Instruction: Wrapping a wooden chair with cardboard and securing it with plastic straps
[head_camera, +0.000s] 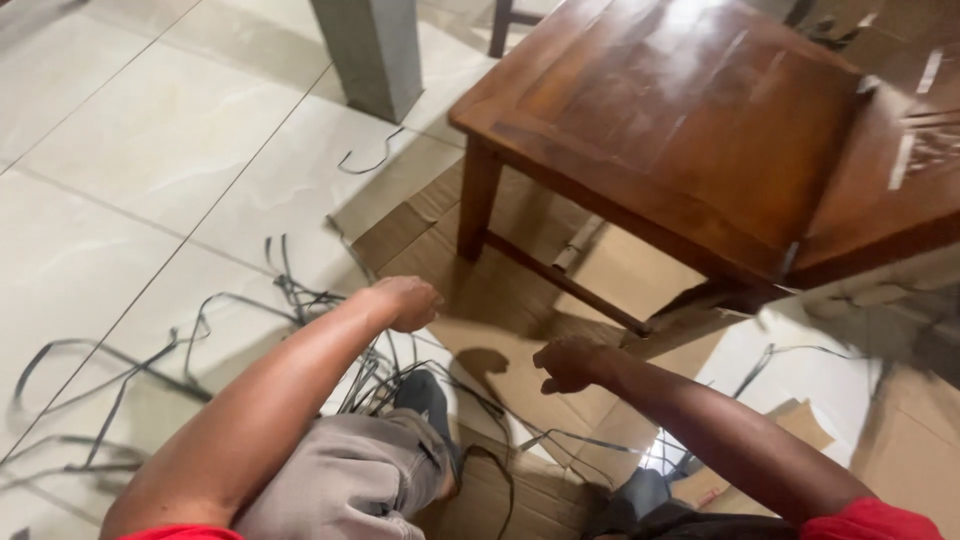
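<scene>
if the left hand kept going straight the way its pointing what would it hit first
Probably the front leg of the wooden table. The left hand points up and right over flattened cardboard; depth is unclear, so it may pass beside the leg.

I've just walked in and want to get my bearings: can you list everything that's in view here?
wooden table: one, reddish brown, upper right, standing partly on the cardboard
cardboard sheets: several, brown, flat on the floor under and in front of the table
dark strips: many, black or dark grey, tangled across the floor at left and centre
tiled floor: pale beige, left side
pillar: one, grey, top centre
trousers: grey, over a bent knee, bottom centre
red sleeves: two, bottom edge
left hand: fingers curled, above the strips; whether it grips one is unclear
right hand: fingers curled, above the cardboard; its grip is unclear
</scene>
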